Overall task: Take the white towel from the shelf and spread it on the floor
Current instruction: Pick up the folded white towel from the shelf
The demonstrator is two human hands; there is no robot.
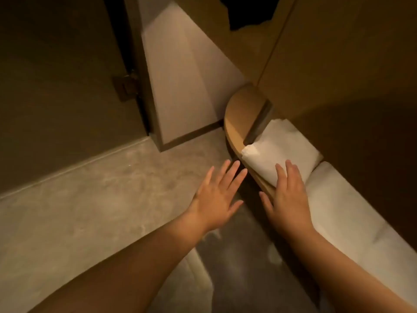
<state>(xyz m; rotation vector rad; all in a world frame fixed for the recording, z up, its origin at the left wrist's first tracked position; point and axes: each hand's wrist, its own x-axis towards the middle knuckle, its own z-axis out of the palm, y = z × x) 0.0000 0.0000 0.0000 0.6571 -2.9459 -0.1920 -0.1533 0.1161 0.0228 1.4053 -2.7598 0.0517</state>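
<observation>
Dim, warm-lit corner: mottled grey concrete floor point(90, 199), dark walls, a pale wall panel point(180, 75) running down to the skirting, and a dark metal hinge point(125, 86) on the door frame at left.

Shelf: a rounded light-wood shelf point(243, 114) juts out from the right wall. On it is the folded white towel point(277, 152), lying lengthwise along the shelf with its far end against a dark upright divider point(259, 123). Its front fold overhangs the shelf edge a little. Just beside it, nearer you, is a larger pale folded cloth point(352, 211). The two touch or nearly touch; I can't tell which. The rounded end of the shelf past the divider holds nothing I can make out.

Hands:
- Your right hand point(288, 195) lies palm down on the near end of the towel. The fingers are straight and flat on the fabric, and the thumb sticks out over the shelf's front edge. No curl, no pinch, so it's just resting contact.
- Your left hand point(216, 199) is palm down with fingers spread and straight, holding nothing. It's over the floor just left of the shelf edge, fingertips pointing at the towel's front fold but apart from it.

Both forearms reach in from the bottom of the view.
</observation>
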